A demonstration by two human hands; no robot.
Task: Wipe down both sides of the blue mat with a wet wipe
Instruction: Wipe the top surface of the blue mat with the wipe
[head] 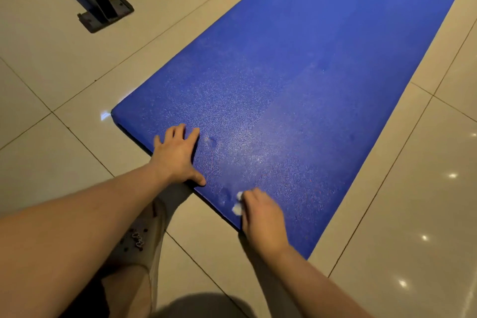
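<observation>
The long blue textured mat [296,72] is laid flat on the beige tiled floor [64,72], stretching toward its far right corner. At the mat's near end, a crumpled white wet wipe [237,206] is gripped by curled fingers of the right hand [262,217]. Slightly farther, the left hand [178,156] is pressed flat, fingers spread. A dark metal foot [105,11] is seen far left.

Blue speckled mat [296,80], white wipe [237,208], beige tiles [64,64].
</observation>
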